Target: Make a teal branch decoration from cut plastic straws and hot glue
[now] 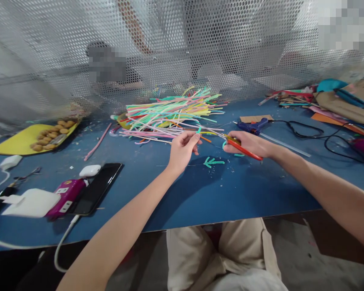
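My left hand (pixel 183 149) pinches a short teal pipe cleaner piece (pixel 198 130) between thumb and fingertips, just in front of the pile of pastel pipe cleaners (pixel 172 111). Wrapped round red-handled pliers (pixel 244 149), my right hand (pixel 245 143) is to the right, the tool's jaws pointing left toward my left hand. A teal branched piece (pixel 212 162) lies flat on the blue table between and below my hands. Another bit of teal shows beside my right fingers, partly hidden by them.
A blue glue gun (pixel 253 126) with a black cable sits behind my right hand. On the left are a black phone (pixel 98 190), a magenta power strip (pixel 67 196), a white charger (pixel 33 203) and a yellow sheet (pixel 15 139) with brown lumps. A perforated metal screen (pixel 170 52) stands behind.
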The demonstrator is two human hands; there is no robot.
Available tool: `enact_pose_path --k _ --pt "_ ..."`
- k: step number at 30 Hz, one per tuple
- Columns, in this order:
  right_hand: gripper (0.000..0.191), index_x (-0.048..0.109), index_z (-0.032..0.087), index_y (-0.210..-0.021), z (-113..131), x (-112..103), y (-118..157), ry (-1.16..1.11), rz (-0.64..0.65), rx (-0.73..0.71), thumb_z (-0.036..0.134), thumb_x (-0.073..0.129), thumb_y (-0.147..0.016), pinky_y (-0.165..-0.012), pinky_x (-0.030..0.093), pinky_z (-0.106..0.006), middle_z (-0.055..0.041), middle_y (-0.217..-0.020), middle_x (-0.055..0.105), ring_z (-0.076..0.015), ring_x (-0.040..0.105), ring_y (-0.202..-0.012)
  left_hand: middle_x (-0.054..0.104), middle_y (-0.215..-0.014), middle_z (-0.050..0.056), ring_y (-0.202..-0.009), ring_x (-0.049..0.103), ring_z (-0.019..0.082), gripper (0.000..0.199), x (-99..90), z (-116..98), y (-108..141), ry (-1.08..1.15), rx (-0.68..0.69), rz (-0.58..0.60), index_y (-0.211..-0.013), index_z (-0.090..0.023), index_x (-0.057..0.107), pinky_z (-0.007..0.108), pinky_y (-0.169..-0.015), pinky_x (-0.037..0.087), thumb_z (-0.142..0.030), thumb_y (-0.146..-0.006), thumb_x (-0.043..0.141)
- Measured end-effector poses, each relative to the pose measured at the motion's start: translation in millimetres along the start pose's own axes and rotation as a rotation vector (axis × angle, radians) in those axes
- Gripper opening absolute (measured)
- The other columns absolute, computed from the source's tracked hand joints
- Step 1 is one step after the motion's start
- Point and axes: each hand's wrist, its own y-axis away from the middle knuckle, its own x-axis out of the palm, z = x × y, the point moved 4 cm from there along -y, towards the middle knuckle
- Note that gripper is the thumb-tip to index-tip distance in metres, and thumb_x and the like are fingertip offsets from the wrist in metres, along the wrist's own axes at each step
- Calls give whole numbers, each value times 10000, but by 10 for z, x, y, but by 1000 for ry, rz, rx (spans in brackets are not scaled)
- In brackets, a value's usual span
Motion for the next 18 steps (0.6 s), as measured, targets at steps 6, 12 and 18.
enact_pose_path --k 6,12,18 --pt "515 537 222 -856 118 154 35 2 32 -55 730 624 -840 -612 376 -325 13 -740 554 -161 468 -647 669 -711 -9 -506 527 65 221 56 -67 61 35 18 65 -872 -181 679 210 -484 506 -394 -860 737" --pt "512 465 232 -806 210 171 64 16 21 -99 705 658 -828 -615 356 -316 26 -725 500 -153 415 -644 667 -693 -14 -500 545 68 226 98 -102 99 -42 42 117 -833 -186 668 213 -489 505 -399 -866 734" --pt "504 454 228 -799 273 185 115 -62 40 -137 686 659 -836 -597 323 -300 44 -699 456 -134 373 -628 675 -676 -15 -477 555 68 222 107 -172 140 -59 63 135 -832 -189 676 215 -490 488 -399 -860 744"
